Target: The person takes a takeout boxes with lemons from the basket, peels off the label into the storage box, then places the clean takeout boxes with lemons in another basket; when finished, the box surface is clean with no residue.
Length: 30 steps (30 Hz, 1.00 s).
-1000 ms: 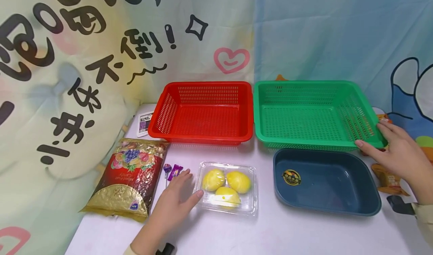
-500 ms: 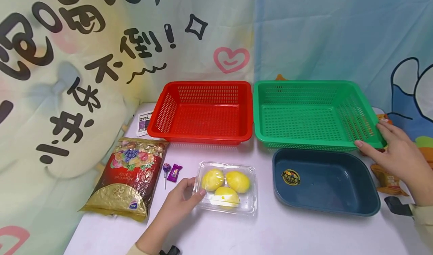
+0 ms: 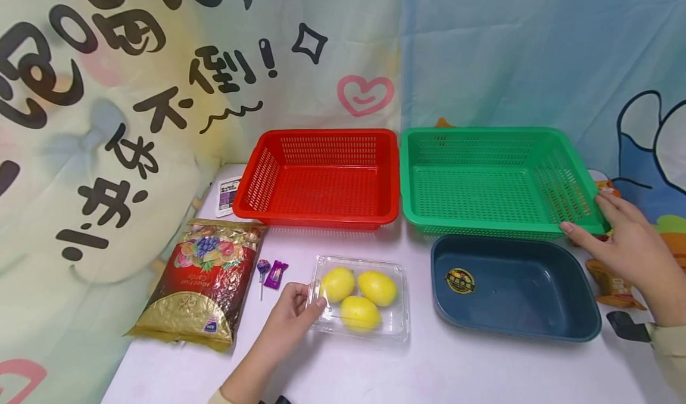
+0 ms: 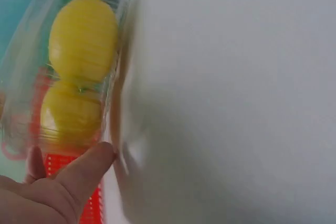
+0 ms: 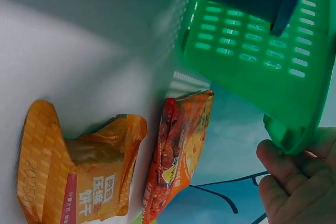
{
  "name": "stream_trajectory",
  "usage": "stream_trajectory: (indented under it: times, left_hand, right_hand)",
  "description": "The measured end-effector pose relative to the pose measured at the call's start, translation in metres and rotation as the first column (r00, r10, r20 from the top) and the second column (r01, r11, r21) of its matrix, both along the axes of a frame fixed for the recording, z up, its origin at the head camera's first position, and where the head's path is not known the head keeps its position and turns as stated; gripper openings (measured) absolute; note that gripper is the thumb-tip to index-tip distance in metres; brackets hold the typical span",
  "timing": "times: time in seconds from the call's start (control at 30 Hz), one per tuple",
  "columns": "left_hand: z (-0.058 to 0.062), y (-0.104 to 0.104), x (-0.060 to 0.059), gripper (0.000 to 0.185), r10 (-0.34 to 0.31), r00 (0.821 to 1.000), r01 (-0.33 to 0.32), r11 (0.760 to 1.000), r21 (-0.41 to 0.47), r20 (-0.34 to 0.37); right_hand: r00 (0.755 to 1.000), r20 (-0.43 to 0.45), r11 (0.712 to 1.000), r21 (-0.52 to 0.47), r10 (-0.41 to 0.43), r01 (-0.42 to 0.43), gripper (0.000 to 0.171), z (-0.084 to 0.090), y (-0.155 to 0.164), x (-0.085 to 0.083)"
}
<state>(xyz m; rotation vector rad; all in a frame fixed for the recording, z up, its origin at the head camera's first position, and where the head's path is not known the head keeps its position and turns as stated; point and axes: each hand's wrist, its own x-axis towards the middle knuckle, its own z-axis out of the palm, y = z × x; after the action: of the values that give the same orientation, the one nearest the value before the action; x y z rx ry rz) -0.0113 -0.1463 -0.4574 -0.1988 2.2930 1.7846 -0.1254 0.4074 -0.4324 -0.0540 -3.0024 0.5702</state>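
Note:
A clear plastic box [image 3: 393, 320] with three yellow lemons [image 3: 360, 313] inside is at the front middle of the table. My left hand [image 3: 289, 316] grips its left edge, thumb on top and fingers at the side. In the left wrist view, the fingers of that hand [image 4: 63, 190] reach the end of the box [image 4: 23, 93], beside a lemon. At the right, my right hand [image 3: 632, 246] holds the near right corner of a green mesh basket [image 3: 536, 232]. The right wrist view shows fingers [image 5: 278, 163] curled under the basket's rim [image 5: 310, 124].
A red mesh basket [image 3: 321, 220] stands left of the green one. A dark blue tub [image 3: 514, 297] sits in front. At the left lie a candy bag [image 3: 200, 282], a lollipop [image 3: 262, 267] and a purple wrapped candy [image 3: 276, 274]. Orange snack packets [image 5: 181, 150] lie at the right.
My left hand has moved from beside the lemon box to a grip on its left edge. Glare on the lid has shifted off the lemons. My right hand has stayed put.

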Motion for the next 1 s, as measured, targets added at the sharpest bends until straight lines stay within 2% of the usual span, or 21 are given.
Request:
stream_trajectory:
  times: [0.13,0.5,0.77,1.0]
  left_hand:
    - [0.003,0.003,0.000,0.036,0.027,0.999,-0.029,0.999,0.042,0.035]
    - [0.010,0.003,0.004,0.030,0.055,0.997,-0.060,0.994,0.096,0.050]
    - [0.031,0.007,0.002,0.033,0.050,0.998,-0.053,0.991,0.122,0.033]
    - [0.048,0.018,-0.010,0.031,0.029,1.000,-0.030,0.991,0.133,0.010]
  right_hand:
    - [1.000,0.005,1.000,-0.004,-0.008,0.008,0.101,0.000,0.000,0.001]
    - [1.000,-0.003,1.000,0.000,0.000,0.000,0.102,-0.001,0.000,0.000]
    - [1.000,0.000,1.000,0.006,-0.007,0.007,0.102,0.000,-0.001,0.001]
    - [1.000,-0.001,1.000,0.000,-0.006,0.006,0.102,-0.001,0.000,0.001]
